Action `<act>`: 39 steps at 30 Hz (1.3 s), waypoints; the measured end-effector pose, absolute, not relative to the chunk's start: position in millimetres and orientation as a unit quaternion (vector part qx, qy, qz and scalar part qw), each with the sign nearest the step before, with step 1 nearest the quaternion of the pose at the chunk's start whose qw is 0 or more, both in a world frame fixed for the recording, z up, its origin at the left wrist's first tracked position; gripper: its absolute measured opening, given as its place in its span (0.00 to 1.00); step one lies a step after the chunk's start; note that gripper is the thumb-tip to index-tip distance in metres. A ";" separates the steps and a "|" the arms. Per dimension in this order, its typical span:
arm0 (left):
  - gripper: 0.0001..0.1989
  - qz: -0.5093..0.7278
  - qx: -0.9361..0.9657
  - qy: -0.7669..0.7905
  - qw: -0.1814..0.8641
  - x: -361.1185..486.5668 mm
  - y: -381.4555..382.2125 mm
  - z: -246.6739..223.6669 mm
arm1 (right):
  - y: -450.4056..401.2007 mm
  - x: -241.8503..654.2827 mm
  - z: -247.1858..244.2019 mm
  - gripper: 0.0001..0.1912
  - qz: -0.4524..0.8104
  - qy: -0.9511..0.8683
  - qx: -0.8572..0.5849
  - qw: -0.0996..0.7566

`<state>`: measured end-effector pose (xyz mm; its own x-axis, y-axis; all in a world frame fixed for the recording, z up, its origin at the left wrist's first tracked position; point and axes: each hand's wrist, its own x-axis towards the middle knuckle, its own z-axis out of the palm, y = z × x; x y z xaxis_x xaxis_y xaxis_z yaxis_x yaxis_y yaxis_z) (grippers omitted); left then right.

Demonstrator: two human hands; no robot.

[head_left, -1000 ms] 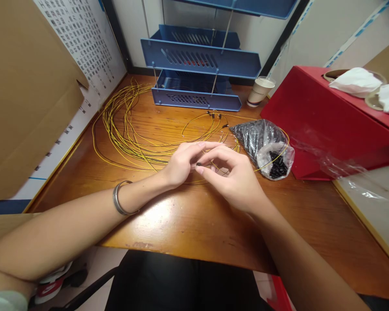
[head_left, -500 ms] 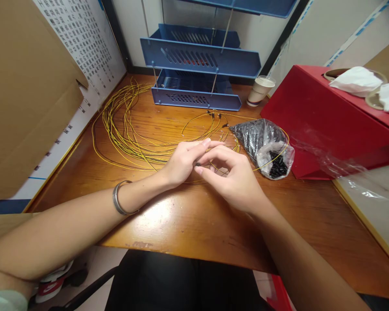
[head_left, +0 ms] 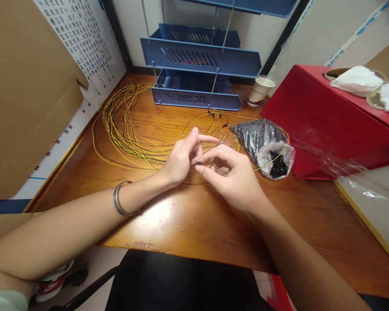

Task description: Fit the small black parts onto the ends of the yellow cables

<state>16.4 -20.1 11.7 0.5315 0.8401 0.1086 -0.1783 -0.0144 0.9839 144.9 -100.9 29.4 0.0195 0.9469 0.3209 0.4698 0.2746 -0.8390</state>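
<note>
Between the thumb and index finger of my right hand (head_left: 235, 177) is a small black piece (head_left: 199, 163), pinched near the left palm. My left hand (head_left: 179, 162) stands beside it with thumb raised and index finger stretched out; its lower fingers are partly hidden. Yellow and black wires (head_left: 112, 129) lie in a big loose coil on the left and run behind both hands. Some wire ends carry small black tips (head_left: 225, 125). A clear plastic bag (head_left: 251, 136) holding small black pieces (head_left: 278, 165) lies open to the right of my hands.
Blue stacked trays (head_left: 197, 101) stand at the back of the wooden table (head_left: 194, 224). A paper cup (head_left: 259, 91) is beside them. On the right sits a red box (head_left: 324, 116) with tape rolls and tissue on top. Cardboard (head_left: 29, 99) rises at the left.
My left thumb has lifted up and away from the index finger. The right hand has stayed nearly in place, with the black piece still pinched.
</note>
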 end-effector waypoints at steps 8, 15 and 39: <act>0.10 0.467 0.577 0.323 0.587 18.2 -16.4 12.9 | -97.6 146.8 26.0 0.01 0.196 -0.633 -0.585 0.468; 0.10 0.476 0.587 0.328 0.567 17.6 -18.3 10.1 | -98.3 145.8 26.5 0.01 0.198 -0.632 -0.594 0.456; 0.11 0.365 0.451 0.264 0.771 21.4 -10.1 8.9 | -96.4 146.9 25.6 0.02 0.206 -0.623 -0.594 0.466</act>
<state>21.4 -10.1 8.9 0.5938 0.8008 -0.0787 -0.3241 0.3275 0.8875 146.9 -96.4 25.6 0.1398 0.9315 0.3359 0.5476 0.2099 -0.8100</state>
